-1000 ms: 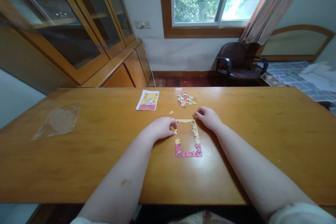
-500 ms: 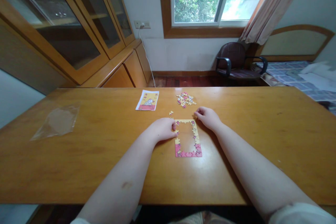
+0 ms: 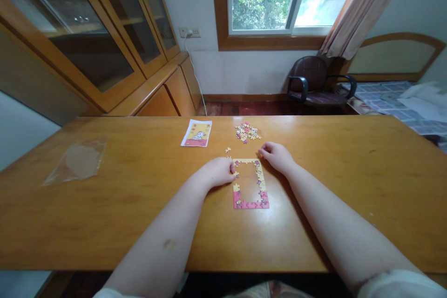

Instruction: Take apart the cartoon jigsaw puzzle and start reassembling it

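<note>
A part-built jigsaw frame (image 3: 260, 185), yellow above and pink below, lies on the wooden table (image 3: 139, 205). My left hand (image 3: 216, 171) rests curled at the frame's upper left side, its fingertips pressed on the edge pieces there. My right hand (image 3: 275, 154) is curled at the frame's upper right corner, fingertips together on the corner. Whether either hand holds a piece is hidden. A single loose piece (image 3: 228, 150) lies just beyond my left hand. A heap of loose pieces (image 3: 247, 132) sits farther back.
A reference picture card (image 3: 196, 133) lies left of the heap. A clear plastic bag (image 3: 77, 160) lies at the table's far left. Beyond the table stand a glass-fronted wooden cabinet (image 3: 104, 37), a dark armchair (image 3: 316, 84) and a bed (image 3: 401, 102) under the window.
My left hand has slid slightly down along the frame's left side. My right hand has stayed at the top right corner.
</note>
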### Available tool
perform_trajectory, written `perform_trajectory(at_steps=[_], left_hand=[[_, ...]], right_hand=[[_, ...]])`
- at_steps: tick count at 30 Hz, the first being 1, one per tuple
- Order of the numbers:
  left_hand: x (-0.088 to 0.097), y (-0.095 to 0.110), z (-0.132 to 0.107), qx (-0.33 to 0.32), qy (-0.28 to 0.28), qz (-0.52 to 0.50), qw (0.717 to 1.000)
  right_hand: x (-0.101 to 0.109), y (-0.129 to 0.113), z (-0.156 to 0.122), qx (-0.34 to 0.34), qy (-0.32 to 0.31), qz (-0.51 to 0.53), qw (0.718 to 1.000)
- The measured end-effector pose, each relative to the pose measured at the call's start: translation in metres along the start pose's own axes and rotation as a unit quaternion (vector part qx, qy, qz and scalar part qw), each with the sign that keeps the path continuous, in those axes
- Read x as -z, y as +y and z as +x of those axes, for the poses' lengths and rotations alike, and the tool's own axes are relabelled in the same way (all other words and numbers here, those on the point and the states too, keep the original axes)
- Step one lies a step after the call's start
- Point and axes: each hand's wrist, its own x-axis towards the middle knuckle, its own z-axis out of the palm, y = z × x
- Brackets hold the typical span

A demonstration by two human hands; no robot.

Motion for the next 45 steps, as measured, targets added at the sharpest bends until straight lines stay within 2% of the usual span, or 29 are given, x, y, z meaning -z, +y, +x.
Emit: perform_trajectory(at_steps=[18, 39, 42, 45], left_hand=[[-0.0041, -0.0074, 0.0045, 0.000, 0.067, 0.030, 0.997], [0.0001, -0.0012, 0.0011, -0.008, 0.068, 0.026, 0.997], [0.0010, -0.0037, 0.0026, -0.008, 0.093, 0.024, 0.995], [0.0029, -0.0093, 0.0055, 0.045, 0.151, 0.029, 0.987]], right_hand=[[-0.0016, 0.0010, 0.0006, 0.007, 0.001, -0.001, 1.000], [-0.0004, 0.0002, 0.0003, 0.004, 0.001, -0.004, 1.000], [-0.0007, 0.0004, 0.0002, 0.002, 0.001, -0.003, 1.000], [-0.0015, 0.0007, 0.0002, 0.003, 0.000, 0.000, 1.000]])
